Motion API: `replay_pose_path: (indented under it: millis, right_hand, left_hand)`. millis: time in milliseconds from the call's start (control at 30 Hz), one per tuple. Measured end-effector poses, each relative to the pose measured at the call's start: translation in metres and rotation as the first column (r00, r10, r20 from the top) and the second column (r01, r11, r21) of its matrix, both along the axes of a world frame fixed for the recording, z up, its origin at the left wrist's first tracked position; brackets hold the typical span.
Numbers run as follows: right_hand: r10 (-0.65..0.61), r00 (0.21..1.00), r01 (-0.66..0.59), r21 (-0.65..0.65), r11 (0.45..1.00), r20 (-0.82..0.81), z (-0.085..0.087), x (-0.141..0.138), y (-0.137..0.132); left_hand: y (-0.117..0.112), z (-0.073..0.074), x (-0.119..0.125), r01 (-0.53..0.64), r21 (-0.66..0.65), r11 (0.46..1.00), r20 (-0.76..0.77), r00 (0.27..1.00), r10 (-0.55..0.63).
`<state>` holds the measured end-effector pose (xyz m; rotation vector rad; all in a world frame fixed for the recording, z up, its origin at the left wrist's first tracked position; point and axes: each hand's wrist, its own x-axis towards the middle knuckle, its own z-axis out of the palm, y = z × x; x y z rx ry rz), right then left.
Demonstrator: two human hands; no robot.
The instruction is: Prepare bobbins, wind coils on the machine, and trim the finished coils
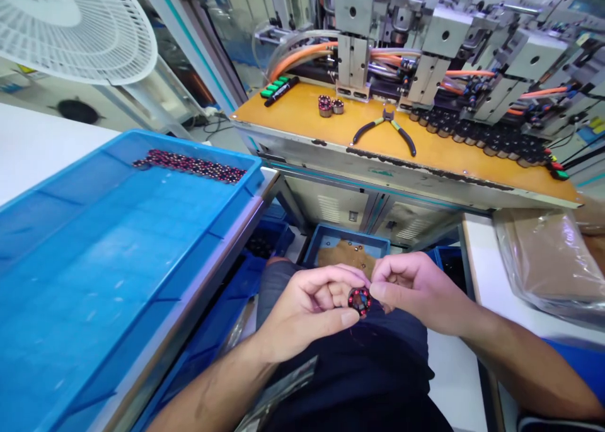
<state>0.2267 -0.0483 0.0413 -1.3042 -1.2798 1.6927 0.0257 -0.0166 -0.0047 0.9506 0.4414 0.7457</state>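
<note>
A small round part [360,300] with red spots around its dark ring is sitting above the person's lap, between both hands. Its ring face is pointing up toward the head camera, tipping slightly; being round, it is showing no clear long axis across that face, and its centre line is running roughly toward the viewer.

The left hand [307,309] is pinching it, thumb at the lower left edge and fingers behind. The right hand [418,290] is bringing thumb and curled fingers to the upper right edge; whether they are clamping the part or something thin beside it, I cannot tell.

The step in hand seems to be fine fingertip work at the edge, so the next move is probably calling for a steady left pinch and small, careful right-hand motion.

Beyond the hands, a blue box [323,232] is holding cardboard [336,259] below. On the left, a large blue tray [94,255] is holding rows of red-spotted parts [193,165]. Ahead, pliers [388,115] are lying open on the orange bench [293,118], near a few round parts [325,106].
</note>
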Motion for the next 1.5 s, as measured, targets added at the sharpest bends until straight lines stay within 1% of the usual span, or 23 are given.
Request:
replay_pose_path:
  millis: [133,167,233,300,367,433,467,533,600,633,700,767,833,933,1000,1067,1133,1233,1333,1433,1500]
  right_hand:
    - [0.063,0.992,-0.068,0.040,0.997,0.107,-0.001,0.015,0.003]
    - [0.078,0.987,-0.088,0.071,0.994,0.138,0.000,0.019,0.005]
    - [0.087,0.980,-0.121,0.186,0.975,0.180,0.004,0.025,0.009]
    - [0.121,0.974,-0.181,0.335,0.925,0.192,0.010,0.024,0.015]
    - [0.232,0.953,-0.296,0.439,0.848,0.194,0.016,0.018,0.022]
    - [0.340,0.920,-0.391,0.480,0.785,0.194,0.019,0.010,0.029]
    - [0.370,0.909,-0.416,0.489,0.766,0.194,0.019,0.006,0.032]
    - [0.372,0.908,-0.418,0.505,0.755,0.195,0.018,0.000,0.035]
    - [0.317,0.927,-0.376,0.511,0.773,0.202,0.017,-0.005,0.033]
    - [0.266,0.942,-0.336,0.507,0.794,0.206,0.016,-0.006,0.031]
    - [0.126,0.968,-0.219,0.479,0.850,0.219,0.015,-0.008,0.025]
    - [-0.003,0.971,-0.101,0.425,0.900,0.237,0.016,-0.008,0.017]
    - [-0.070,0.966,-0.028,0.366,0.930,0.250,0.018,-0.006,0.009]
    - [-0.073,0.964,0.000,0.274,0.962,0.255,0.023,-0.003,-0.002]
    - [-0.053,0.968,0.008,0.184,0.983,0.245,0.027,-0.003,-0.007]
    - [-0.019,0.972,-0.006,0.107,0.994,0.234,0.031,-0.003,-0.009]
    - [0.029,0.968,-0.050,0.079,0.996,0.250,0.035,-0.004,-0.009]
    - [0.081,0.941,-0.124,0.111,0.986,0.327,0.038,-0.005,-0.007]
    - [0.093,0.914,-0.177,0.181,0.967,0.396,0.040,-0.006,-0.006]
    - [0.096,0.909,-0.206,0.237,0.949,0.405,0.039,-0.006,-0.007]
    - [0.086,0.918,-0.196,0.254,0.947,0.387,0.038,-0.005,-0.009]
  left_hand:
    - [0.001,-0.002,-0.005,0.024,-0.028,0.999,-0.031,0.999,-0.025]
    - [0.002,-0.002,-0.006,0.033,-0.037,0.999,-0.041,0.999,-0.035]
    - [0.002,0.000,-0.007,0.066,-0.045,0.997,-0.071,0.995,-0.069]
    - [0.003,0.003,-0.005,0.124,-0.059,0.991,-0.104,0.986,-0.129]
    - [0.003,0.007,-0.003,0.178,-0.071,0.981,-0.127,0.974,-0.186]
    - [0.002,0.011,-0.001,0.215,-0.072,0.974,-0.152,0.963,-0.223]
    - [0.002,0.012,-0.001,0.224,-0.069,0.972,-0.167,0.958,-0.233]
    - [0.001,0.012,-0.002,0.233,-0.067,0.970,-0.189,0.952,-0.242]
    - [-0.001,0.010,-0.004,0.230,-0.071,0.971,-0.177,0.955,-0.239]
    - [-0.002,0.008,-0.006,0.210,-0.069,0.975,-0.155,0.963,-0.219]
    - [-0.003,0.004,-0.009,0.141,-0.055,0.988,-0.102,0.984,-0.146]
    - [-0.004,0.000,-0.010,0.055,-0.028,0.998,-0.067,0.996,-0.057]
    - [-0.004,-0.003,-0.010,0.015,0.002,1.000,-0.032,0.999,-0.015]
    - [-0.004,-0.004,-0.007,0.022,0.045,0.999,0.042,0.999,-0.024]
    - [-0.004,-0.004,-0.005,0.035,0.074,0.997,0.064,0.997,-0.040]
    - [-0.004,-0.003,-0.004,0.044,0.091,0.995,0.063,0.997,-0.050]
    - [-0.005,-0.003,-0.004,0.050,0.090,0.995,0.065,0.996,-0.056]
    - [-0.006,-0.001,-0.004,0.069,0.076,0.995,0.063,0.995,-0.074]
    - [-0.006,0.001,-0.003,0.096,0.044,0.994,0.083,0.992,-0.100]
    - [-0.006,0.002,-0.002,0.118,0.022,0.993,0.120,0.985,-0.120]
    - [-0.006,0.002,-0.001,0.119,0.029,0.992,0.132,0.984,-0.122]
